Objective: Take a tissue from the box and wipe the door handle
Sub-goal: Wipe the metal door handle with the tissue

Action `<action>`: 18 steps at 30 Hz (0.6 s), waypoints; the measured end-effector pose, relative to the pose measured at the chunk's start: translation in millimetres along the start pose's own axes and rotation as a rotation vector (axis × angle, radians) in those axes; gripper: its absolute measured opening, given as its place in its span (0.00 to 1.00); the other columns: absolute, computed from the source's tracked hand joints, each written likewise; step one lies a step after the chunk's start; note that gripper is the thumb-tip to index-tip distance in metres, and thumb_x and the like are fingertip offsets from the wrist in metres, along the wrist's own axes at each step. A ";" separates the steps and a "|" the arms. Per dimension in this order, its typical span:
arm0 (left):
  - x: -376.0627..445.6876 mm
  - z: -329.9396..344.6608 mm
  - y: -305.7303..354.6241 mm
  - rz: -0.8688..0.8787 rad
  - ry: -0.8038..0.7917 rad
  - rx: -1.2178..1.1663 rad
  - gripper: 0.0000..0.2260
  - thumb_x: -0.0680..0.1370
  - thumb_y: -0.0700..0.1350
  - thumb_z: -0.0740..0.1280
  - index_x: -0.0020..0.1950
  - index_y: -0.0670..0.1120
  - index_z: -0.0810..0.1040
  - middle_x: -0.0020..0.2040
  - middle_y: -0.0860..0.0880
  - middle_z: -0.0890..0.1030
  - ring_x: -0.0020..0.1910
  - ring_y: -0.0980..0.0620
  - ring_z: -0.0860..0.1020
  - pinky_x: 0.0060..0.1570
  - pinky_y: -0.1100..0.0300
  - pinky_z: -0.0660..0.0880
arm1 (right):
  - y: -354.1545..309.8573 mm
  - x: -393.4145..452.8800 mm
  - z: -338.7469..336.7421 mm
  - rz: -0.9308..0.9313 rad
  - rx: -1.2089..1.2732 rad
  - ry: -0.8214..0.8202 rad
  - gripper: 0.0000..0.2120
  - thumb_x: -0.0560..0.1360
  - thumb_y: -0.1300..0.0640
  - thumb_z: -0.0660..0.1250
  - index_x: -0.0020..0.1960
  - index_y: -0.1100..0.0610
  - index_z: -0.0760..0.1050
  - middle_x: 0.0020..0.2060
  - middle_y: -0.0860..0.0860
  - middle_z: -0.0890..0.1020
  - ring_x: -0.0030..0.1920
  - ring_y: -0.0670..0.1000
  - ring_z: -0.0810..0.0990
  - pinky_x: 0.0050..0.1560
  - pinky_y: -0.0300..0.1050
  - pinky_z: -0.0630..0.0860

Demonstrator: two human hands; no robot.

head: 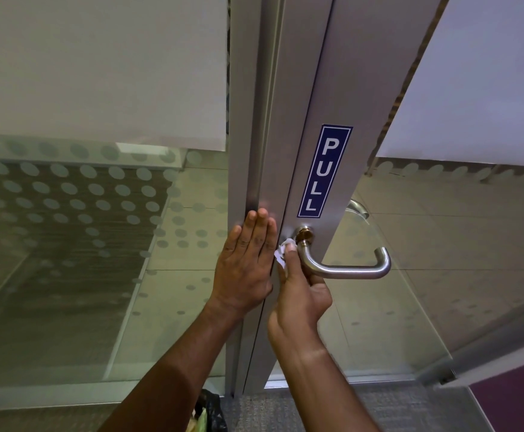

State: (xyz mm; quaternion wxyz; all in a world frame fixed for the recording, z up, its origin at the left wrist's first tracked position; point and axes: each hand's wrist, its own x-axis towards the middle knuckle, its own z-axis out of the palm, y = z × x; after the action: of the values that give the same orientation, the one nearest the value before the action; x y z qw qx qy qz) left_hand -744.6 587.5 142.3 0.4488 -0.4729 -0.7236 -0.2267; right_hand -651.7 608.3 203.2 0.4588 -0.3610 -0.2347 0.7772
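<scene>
A brushed metal lever door handle (351,271) sticks out from the silver door frame (323,88), with a brass collar at its root. My right hand (301,294) grips the handle's bent neck, pressing a small crumpled white tissue (282,252) against it near the collar. My left hand (248,263) lies flat, fingers together, against the frame just left of the handle and holds nothing. The tissue box is not in view.
A blue PULL sticker (324,171) sits above the handle. Glass panels with frosted dots (82,198) flank the frame. A second handle (359,208) shows through the glass on the far side. A dark bag (210,413) lies on the grey carpet below.
</scene>
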 end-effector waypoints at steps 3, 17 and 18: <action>1.6 -2.1 0.3 -0.012 -0.011 0.002 0.28 0.84 0.51 0.44 0.79 0.40 0.38 0.80 0.43 0.36 0.80 0.47 0.39 0.78 0.52 0.39 | -4.6 -4.2 4.8 0.182 0.179 -0.044 0.09 0.73 0.65 0.71 0.54 0.63 0.81 0.47 0.57 0.86 0.47 0.51 0.86 0.44 0.43 0.82; 2.8 -5.7 0.9 0.004 -0.029 0.034 0.41 0.72 0.40 0.58 0.79 0.40 0.37 0.80 0.42 0.35 0.79 0.47 0.38 0.77 0.52 0.37 | -115.3 -14.3 -28.7 -0.418 -0.635 -0.533 0.18 0.75 0.68 0.66 0.59 0.51 0.77 0.51 0.52 0.85 0.51 0.48 0.84 0.50 0.38 0.79; 2.8 -5.8 0.7 0.003 -0.032 0.036 0.41 0.72 0.41 0.58 0.79 0.40 0.37 0.80 0.42 0.35 0.79 0.47 0.38 0.77 0.52 0.37 | -122.6 -6.0 -25.7 -0.477 -0.686 -0.562 0.17 0.75 0.68 0.66 0.58 0.50 0.78 0.50 0.52 0.85 0.51 0.49 0.84 0.50 0.39 0.80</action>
State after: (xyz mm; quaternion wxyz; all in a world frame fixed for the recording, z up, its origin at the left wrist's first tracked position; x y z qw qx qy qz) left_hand -741.9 584.8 147.5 0.4459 -0.4694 -0.7339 -0.2053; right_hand -563.2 661.4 274.4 0.3975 -0.2041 -0.6672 0.5959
